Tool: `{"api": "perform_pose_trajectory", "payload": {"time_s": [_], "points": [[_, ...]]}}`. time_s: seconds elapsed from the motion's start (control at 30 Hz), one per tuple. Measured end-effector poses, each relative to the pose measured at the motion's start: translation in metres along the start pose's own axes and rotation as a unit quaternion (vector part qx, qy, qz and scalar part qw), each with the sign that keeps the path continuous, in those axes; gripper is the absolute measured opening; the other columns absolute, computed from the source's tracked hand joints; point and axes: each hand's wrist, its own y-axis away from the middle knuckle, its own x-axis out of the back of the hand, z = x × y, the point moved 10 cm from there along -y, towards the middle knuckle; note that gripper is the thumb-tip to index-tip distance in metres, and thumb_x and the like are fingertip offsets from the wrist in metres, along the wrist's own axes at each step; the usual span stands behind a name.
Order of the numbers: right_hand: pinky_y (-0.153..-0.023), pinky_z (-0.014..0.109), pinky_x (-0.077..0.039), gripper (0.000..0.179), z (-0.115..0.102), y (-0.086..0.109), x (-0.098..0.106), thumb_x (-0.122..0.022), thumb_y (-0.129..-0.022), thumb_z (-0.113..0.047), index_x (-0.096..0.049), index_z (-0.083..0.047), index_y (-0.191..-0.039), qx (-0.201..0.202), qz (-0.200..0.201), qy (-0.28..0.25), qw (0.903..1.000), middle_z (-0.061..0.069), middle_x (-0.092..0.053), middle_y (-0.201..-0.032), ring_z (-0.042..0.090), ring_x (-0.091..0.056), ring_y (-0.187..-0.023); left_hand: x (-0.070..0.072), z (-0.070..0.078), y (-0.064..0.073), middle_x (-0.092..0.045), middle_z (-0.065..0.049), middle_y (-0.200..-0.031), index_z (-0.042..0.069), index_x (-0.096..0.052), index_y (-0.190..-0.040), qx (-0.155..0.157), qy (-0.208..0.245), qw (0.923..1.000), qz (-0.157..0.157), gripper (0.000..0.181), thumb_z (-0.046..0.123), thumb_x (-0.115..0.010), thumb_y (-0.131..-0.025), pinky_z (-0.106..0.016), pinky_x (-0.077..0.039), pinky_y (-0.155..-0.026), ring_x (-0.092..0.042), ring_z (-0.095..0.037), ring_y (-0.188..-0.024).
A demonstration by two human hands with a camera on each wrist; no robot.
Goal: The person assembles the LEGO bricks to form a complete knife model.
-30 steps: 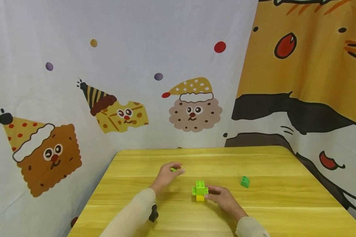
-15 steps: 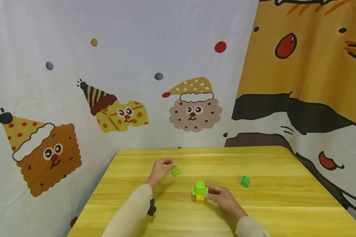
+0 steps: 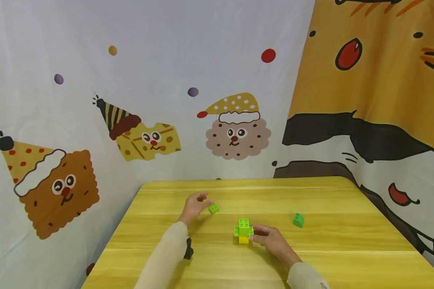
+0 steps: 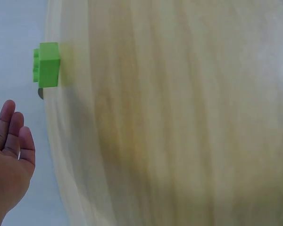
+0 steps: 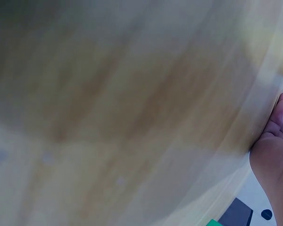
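My left hand [image 3: 194, 208] is at the far left part of the table, fingers relaxed, just beside a light green toy brick [image 3: 213, 208]. In the left wrist view that brick [image 4: 49, 66] sits studs to the left, a gap away from the hand's fingers [image 4: 12, 127]. My right hand [image 3: 273, 241] pinches the right side of a small built-up brick figure [image 3: 244, 228], thumb in front and fingers behind. The figure has light green bricks above and a yellow brick at its base. The right wrist view shows only part of the hand [image 5: 272, 155], without the figure.
A darker green sloped brick [image 3: 298, 220] lies on the wooden table [image 3: 340, 257], right of and behind the figure. Behind the table's far edge hangs a white cloth [image 3: 166, 48] with cartoon prints. A black strap piece [image 3: 189, 249] shows at the left sleeve.
My left hand has let go of the light green brick and drawn back left, leaving it on the table. The right hand and the figure have stayed in place.
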Motion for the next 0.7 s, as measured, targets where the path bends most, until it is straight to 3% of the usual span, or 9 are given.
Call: {"api": "perform_pose_trajectory", "payload": {"time_s": [0.7], "points": [[-0.088,0.044,-0.05,0.049,0.002,0.001,0.0,-0.077,-0.088,-0.026,-0.065,-0.002,-0.129,-0.003,0.005,-0.006,1.0,0.011,-0.067,-0.118,0.026,-0.06,-0.107,-0.007,-0.02,0.004,-0.059,-0.023,-0.125,-0.003,-0.061,-0.131,0.034,0.008,0.9992,0.019,0.051,0.023,-0.076,-0.09,-0.047,-0.047,-0.091,-0.054,-0.031,-0.109]]}}
